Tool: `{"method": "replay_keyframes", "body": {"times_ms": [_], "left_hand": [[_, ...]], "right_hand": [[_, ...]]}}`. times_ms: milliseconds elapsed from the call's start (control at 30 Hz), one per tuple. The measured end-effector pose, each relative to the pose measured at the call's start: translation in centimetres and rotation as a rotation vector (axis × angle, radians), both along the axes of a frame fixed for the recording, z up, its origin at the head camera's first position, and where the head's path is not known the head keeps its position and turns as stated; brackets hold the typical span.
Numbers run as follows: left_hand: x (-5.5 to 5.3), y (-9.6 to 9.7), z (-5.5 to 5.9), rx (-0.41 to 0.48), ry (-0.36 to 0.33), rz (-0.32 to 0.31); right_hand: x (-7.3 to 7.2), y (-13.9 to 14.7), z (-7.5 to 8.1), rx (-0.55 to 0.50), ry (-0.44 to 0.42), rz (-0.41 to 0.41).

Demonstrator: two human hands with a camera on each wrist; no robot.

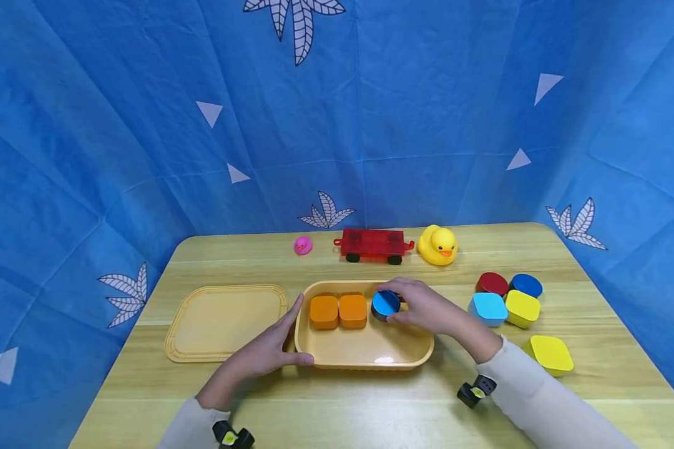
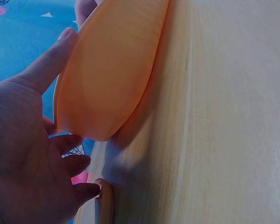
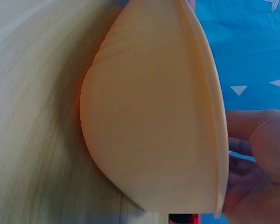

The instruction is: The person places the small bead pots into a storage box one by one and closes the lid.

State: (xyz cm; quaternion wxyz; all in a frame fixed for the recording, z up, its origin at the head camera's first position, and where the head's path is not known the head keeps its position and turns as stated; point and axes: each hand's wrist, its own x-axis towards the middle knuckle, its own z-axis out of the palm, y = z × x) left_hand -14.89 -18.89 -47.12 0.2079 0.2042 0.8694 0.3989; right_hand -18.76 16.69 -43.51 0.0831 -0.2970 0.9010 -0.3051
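Observation:
A peach-coloured plastic box (image 1: 365, 360) stands on the table, with two orange rounded-square blocks (image 1: 324, 313) side by side in its left half. My right hand (image 1: 424, 305) reaches over the box's right side and pinches a blue-topped round block (image 1: 385, 303) between thumb and fingers, right of the orange ones. At the box's left end, my left hand (image 1: 269, 346) is spread, its thumb at the near corner and a finger along the left rim. The left wrist view shows the left thumb (image 2: 51, 58) against the rim. In the right wrist view the box wall hides the held block.
A flat peach lid (image 1: 227, 321) lies left of the box. Behind stand a pink duck (image 1: 302, 245), a red wheeled cart (image 1: 373, 243) and a yellow duck (image 1: 437, 245). Several blocks, including a light-blue one (image 1: 488, 308) and a yellow one (image 1: 551, 353), lie on the right.

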Motion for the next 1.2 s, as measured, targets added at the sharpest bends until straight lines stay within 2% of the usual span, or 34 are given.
{"method": "replay_keyframes", "body": {"times_ms": [433, 767, 1200], "left_hand": [[0.2, 0.1, 0.4, 0.004, -0.008, 0.0], [0.0, 0.0, 0.1, 0.01, 0.001, -0.005], [-0.1, -0.1, -0.2, 0.014, 0.002, -0.004]], "right_hand": [[-0.6, -1.7, -0.6, 0.059, -0.036, -0.028], [-0.4, -2.1, -1.1, 0.11, 0.015, -0.017], [-0.2, -2.2, -0.7, 0.111, -0.006, -0.032]]}}
